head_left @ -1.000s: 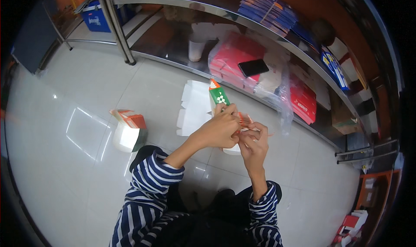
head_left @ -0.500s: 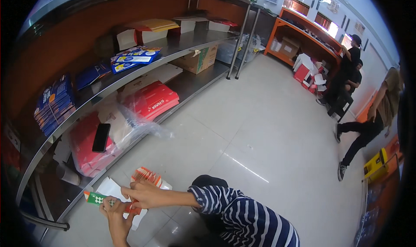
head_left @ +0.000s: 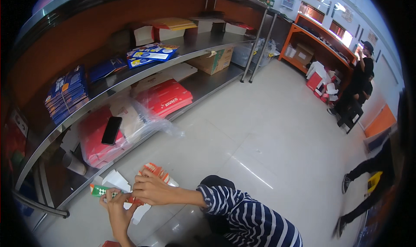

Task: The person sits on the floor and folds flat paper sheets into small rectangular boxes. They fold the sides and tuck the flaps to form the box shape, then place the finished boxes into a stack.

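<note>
Low over the floor, both my hands work on a small folding paper carton (head_left: pixel 100 190) with a green and white checkered panel, a red part and white flaps spread out. My left hand (head_left: pixel 115 207) grips it from the near side, its fingers bent over the printed panel. From the right, my right hand (head_left: pixel 150 188) is closed at the red part, fingertips close to the left hand's; the hands hide the carton's middle. Just beyond my right hand lie several orange and white patterned cartons (head_left: pixel 157 171), partly covered by that hand.
A steel shelf rack (head_left: pixel 208 47) along the left holds bundled blue printed sheets (head_left: pixel 67 93), red flat boxes (head_left: pixel 171 98) in plastic, a black phone (head_left: pixel 112 130) and a cardboard box (head_left: pixel 212 62). People stand or walk at the right; a black stool (head_left: pixel 350 116) stands near them.
The view has shifted, so the scene sits farther right. My right hand has turned over the carton, and its white flaps stand more folded. The walking person has stepped nearer.
</note>
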Available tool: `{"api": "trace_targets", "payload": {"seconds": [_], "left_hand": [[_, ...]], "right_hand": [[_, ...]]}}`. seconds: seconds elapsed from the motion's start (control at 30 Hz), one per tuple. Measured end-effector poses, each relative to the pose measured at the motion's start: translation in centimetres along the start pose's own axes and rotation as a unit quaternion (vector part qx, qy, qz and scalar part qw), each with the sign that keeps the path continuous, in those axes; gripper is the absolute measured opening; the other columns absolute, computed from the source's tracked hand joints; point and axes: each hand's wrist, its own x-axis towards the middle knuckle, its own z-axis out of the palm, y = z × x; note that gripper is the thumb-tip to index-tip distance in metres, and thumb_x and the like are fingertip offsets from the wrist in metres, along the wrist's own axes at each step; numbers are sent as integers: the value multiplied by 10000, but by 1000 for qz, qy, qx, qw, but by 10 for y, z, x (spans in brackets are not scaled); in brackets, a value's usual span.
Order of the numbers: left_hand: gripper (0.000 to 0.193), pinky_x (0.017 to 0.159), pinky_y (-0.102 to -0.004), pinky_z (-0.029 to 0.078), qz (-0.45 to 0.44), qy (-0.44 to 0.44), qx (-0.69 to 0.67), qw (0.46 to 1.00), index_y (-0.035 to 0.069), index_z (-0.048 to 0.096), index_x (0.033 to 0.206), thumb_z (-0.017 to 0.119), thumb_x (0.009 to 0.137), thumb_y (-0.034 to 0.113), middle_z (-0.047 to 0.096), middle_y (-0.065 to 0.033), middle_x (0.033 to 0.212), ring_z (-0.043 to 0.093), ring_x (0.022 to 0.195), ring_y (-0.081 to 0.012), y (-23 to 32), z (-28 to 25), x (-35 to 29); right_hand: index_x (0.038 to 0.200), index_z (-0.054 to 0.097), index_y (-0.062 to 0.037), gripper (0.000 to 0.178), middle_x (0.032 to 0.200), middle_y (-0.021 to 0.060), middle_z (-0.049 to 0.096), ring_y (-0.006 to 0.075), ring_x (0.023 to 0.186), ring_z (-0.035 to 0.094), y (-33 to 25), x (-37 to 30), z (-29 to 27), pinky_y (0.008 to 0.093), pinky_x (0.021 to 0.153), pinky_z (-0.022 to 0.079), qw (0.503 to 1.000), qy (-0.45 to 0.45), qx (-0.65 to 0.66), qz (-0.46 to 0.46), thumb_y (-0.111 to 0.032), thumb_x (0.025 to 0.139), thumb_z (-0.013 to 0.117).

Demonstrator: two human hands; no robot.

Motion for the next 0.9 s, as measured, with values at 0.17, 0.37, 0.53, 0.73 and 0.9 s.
{"api": "trace_targets", "payload": {"seconds": [0.17,0.37,0.53,0.73,0.9], "left_hand": [[278,893,-405,248,-7,-15,-25,1000,72,658,728,795,508,171,567,-29,688,512,884,-224,2,-5,2],[220,890,-425,255,20,-27,-36,999,82,660,750,769,577,161,553,-25,713,509,900,-233,5,-10,3],[266,934,-450,240,53,21,-13,998,118,655,887,735,635,142,576,-38,877,492,967,-238,0,-12,-1],[620,943,-424,252,89,236,-50,966,123,530,1183,758,636,308,400,-105,1256,298,1205,-307,-2,-17,-9],[857,992,-458,224,-98,374,-280,879,64,353,1308,748,635,418,256,-177,1327,221,1252,-323,-16,-1,8]], "right_hand": [[730,610,-117,71,759,11,555,175,817,501,-9,1,0,361,747,357,997,42,-53,-27,-181,700,620],[766,628,-158,131,688,7,511,179,740,520,-12,4,-3,396,699,379,993,82,-60,-55,-258,681,630],[780,618,-141,120,763,-3,558,160,750,530,-5,10,-13,354,729,363,995,73,-19,-64,-198,677,636],[764,614,-73,226,805,32,624,213,707,517,-8,16,-36,338,678,364,985,162,-10,-51,29,574,680],[778,606,-41,230,784,72,612,230,699,495,-6,16,-37,318,656,381,978,185,93,-24,60,582,668]]}}
